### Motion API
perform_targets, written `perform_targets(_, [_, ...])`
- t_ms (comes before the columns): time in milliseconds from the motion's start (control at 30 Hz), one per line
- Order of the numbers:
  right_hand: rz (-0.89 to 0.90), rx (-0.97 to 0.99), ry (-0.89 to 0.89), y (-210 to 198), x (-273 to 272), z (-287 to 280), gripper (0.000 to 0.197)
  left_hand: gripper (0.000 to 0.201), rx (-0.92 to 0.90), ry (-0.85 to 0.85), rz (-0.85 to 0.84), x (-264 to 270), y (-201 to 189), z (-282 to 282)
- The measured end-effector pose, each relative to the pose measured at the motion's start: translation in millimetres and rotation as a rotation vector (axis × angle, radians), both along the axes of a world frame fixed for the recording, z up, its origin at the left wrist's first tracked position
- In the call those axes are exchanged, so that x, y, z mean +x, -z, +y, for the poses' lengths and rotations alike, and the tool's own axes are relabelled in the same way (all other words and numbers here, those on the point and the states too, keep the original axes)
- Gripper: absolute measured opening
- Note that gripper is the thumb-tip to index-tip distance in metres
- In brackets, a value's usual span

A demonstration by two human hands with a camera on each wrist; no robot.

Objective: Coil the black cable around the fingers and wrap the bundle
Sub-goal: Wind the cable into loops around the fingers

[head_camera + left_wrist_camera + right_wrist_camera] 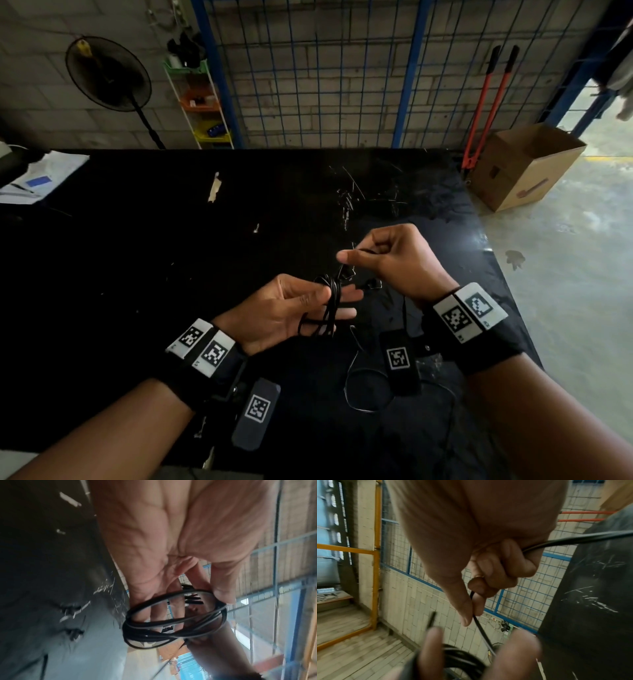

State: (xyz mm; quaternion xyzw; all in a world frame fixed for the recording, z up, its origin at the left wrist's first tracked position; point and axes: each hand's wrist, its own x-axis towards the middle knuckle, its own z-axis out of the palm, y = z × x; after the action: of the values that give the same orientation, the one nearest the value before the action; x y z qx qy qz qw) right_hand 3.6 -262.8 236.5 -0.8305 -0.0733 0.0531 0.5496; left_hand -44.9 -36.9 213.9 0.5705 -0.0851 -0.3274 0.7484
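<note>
The black cable [331, 303] is wound in several loops around the fingers of my left hand [329, 298], just above the black table. In the left wrist view the coil [171, 620] hangs round the fingers, and the thumb [223, 592] presses it at the top. My right hand [349, 257] is curled just up and to the right of the coil. Its thumb and forefinger pinch the free strand [476, 616], which runs down to the coil [462, 657]. Another length [573, 540] leaves the fist on the little-finger side. A dark plug end [373, 283] hangs between the hands.
The black table [171, 257] is scratched and has papers [44, 178] at its far left. A thin wire loop [356, 380] lies near my right wrist. Beyond the right edge stand a cardboard box [524, 164] and red-handled cutters [486, 102]. A fan [108, 73] and a wire-mesh fence stand behind.
</note>
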Motion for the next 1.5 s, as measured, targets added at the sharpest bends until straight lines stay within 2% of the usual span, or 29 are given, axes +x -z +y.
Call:
perform_targets(133, [-0.048, 0.013, -0.034, -10.1, -10.6, 6.8, 0.027, 0.047, 0.08, -0.057, -0.024, 4.0, 6.2, 0.5])
perform_targets(233, [-0.125, 0.019, -0.057, -13.2, -24.1, 10.2, 0.014, 0.041, 0.071, -0.163, -0.01, 8.3, 9.7, 2.1])
perform_targets(367, [-0.211, 0.13, -0.059, -9.0, -47.3, 17.7, 0.009, 0.036, -0.038, -0.338, 0.019, 19.5, 9.5, 5.7])
perform_targets(500, [-0.184, 0.209, -0.11, 3.6, -62.6, 26.5, 0.013, 0.048, -0.209, -0.437, 0.04, 31.7, 1.9, 10.8])
perform_targets(633, [-0.012, 0.308, -0.105, 28.2, -60.9, 25.8, 0.017, 0.044, -0.414, -0.411, 0.031, 36.5, -7.9, 13.7])
perform_targets(766, [0.028, 0.174, -0.106, 59.5, -49.0, 20.1, 0.017, 0.04, -0.605, -0.263, 0.018, 37.2, -20.9, 18.3])
perform_targets(866, [0.041, 0.137, -0.061, 72.2, -38.9, 14.5, 0.018, 0.038, -0.654, -0.125, 0.032, 35.9, -32.9, 21.5])
perform_targets(966, [0.016, 0.115, 0.024, 72.4, -24.5, 9.7, 0.02, 0.039, -0.613, -0.006, 0.067, 30.1, -35.9, 20.5])
perform_targets(1066, [-0.02, 0.14, 0.104, 60.3, -8.0, 5.6, 0.029, 0.04, -0.466, 0.037, 0.079, 19.4, -29.3, 14.4])
perform_targets(1133, [-0.039, 0.13, 0.121, 47.9, 2.7, 2.8, 0.025, 0.042, -0.355, 0.042, 0.073, 12.0, -21.3, 11.0])
perform_targets(1266, [-0.107, -0.025, 0.068, 17.7, 11.9, 1.9, 0.025, 0.052, -0.143, 0.031, 0.045, 4.4, -7.6, 8.8])
perform_targets(1366, [-0.153, -0.069, 0.023, 0.4, 6.1, 6.3, 0.027, 0.061, -0.031, 0.011, 0.034, 5.4, -2.1, 7.9])
perform_targets(1500, [-0.209, -0.048, -0.009, -8.5, -8.2, 15.6, 0.027, 0.048, 0.058, -0.04, 0.006, 8.6, 0.7, 7.8])
